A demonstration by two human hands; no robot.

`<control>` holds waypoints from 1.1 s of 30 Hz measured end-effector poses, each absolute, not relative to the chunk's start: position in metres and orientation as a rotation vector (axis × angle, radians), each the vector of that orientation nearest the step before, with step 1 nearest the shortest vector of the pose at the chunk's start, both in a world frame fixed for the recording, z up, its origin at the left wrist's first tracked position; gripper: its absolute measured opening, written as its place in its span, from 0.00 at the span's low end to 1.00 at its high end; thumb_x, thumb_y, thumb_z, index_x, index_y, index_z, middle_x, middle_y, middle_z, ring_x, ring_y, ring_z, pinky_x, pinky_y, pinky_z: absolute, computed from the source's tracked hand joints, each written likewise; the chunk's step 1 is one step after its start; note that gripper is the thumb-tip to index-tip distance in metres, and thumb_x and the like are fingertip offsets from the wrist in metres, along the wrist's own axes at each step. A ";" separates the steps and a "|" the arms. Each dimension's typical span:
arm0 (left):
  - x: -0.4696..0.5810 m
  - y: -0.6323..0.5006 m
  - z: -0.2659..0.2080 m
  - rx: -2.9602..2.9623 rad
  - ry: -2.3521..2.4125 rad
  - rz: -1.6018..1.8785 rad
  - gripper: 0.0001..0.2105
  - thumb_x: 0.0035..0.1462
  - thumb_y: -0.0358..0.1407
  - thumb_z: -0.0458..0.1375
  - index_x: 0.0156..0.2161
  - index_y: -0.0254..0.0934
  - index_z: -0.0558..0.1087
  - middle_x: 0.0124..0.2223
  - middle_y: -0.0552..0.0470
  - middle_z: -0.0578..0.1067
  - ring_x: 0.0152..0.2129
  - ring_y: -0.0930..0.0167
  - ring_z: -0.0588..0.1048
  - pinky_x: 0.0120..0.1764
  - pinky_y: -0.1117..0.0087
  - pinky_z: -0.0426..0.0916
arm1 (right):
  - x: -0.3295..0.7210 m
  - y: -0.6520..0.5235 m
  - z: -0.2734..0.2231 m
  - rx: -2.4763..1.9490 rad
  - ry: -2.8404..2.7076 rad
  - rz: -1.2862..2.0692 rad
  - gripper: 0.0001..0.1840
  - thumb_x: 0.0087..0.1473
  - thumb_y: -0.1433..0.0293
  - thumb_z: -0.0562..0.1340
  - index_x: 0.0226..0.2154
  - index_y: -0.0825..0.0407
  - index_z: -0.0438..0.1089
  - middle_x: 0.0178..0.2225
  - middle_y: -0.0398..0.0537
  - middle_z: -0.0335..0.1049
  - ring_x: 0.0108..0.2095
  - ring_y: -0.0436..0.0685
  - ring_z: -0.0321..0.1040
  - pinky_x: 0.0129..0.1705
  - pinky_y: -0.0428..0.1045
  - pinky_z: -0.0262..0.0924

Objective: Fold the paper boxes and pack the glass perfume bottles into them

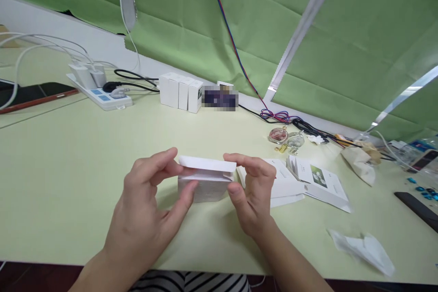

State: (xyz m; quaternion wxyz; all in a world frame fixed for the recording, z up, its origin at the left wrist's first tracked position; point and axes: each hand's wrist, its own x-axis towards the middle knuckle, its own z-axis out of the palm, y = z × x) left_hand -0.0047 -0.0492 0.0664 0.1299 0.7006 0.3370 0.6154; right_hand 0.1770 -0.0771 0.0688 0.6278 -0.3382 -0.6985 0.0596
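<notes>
Between my hands, over the near middle of the table, is a small white cardboard box [208,189] with its top flap [207,164] partly lifted. My left hand [147,196] grips the box's left end, thumb against the near face and fingers at the flap. At the right end, my right hand [253,187] holds it with the index finger on the flap's corner and the thumb by the near side. The inside of the box is hidden. Just right of my right hand lie a white printed box [282,178] and another box with a green picture [320,178].
White boxes [179,93] stand in a row at the back. A power strip [99,93] with plugs and cables is at the left. Two round pendants [278,135] and bundled wires [277,116] lie back right. Crumpled tissue [364,248] sits near the front edge.
</notes>
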 end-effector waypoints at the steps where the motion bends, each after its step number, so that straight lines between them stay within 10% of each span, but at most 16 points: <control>1: -0.004 -0.049 0.066 2.002 0.970 1.805 0.28 0.49 0.28 0.65 0.56 0.43 0.66 0.38 0.56 0.72 0.36 0.77 0.75 0.49 0.75 0.74 | 0.176 -0.077 0.070 -0.787 -1.612 0.126 0.16 0.66 0.67 0.55 0.55 0.45 0.59 0.49 0.51 0.70 0.51 0.55 0.68 0.53 0.54 0.63; 6: 0.000 -0.053 0.074 1.838 1.002 1.839 0.27 0.45 0.30 0.66 0.53 0.44 0.69 0.37 0.56 0.70 0.35 0.74 0.77 0.45 0.73 0.78 | 0.177 -0.076 0.079 -0.832 -1.667 0.031 0.09 0.63 0.74 0.55 0.41 0.50 0.70 0.40 0.50 0.73 0.45 0.52 0.70 0.47 0.50 0.66; 22: 0.003 -0.057 0.093 1.760 1.057 1.844 0.25 0.50 0.28 0.64 0.54 0.46 0.68 0.35 0.60 0.73 0.33 0.80 0.75 0.45 0.83 0.72 | 0.180 -0.074 0.086 -0.858 -1.705 0.024 0.10 0.61 0.76 0.56 0.40 0.48 0.71 0.37 0.48 0.75 0.41 0.55 0.73 0.42 0.54 0.70; 28: -0.002 -0.061 0.094 1.906 1.306 1.680 0.21 0.53 0.36 0.63 0.53 0.48 0.68 0.35 0.60 0.76 0.31 0.75 0.77 0.22 0.79 0.68 | 0.182 -0.075 0.086 -0.852 -1.746 0.028 0.12 0.61 0.77 0.55 0.41 0.48 0.71 0.39 0.49 0.73 0.43 0.54 0.72 0.44 0.53 0.69; 33: -0.006 -0.063 0.086 1.971 1.282 1.700 0.28 0.54 0.37 0.62 0.59 0.49 0.61 0.32 0.60 0.77 0.36 0.69 0.78 0.37 0.68 0.72 | 0.183 -0.075 0.083 -0.882 -1.794 -0.003 0.14 0.62 0.77 0.53 0.43 0.46 0.70 0.42 0.50 0.70 0.44 0.56 0.70 0.43 0.55 0.69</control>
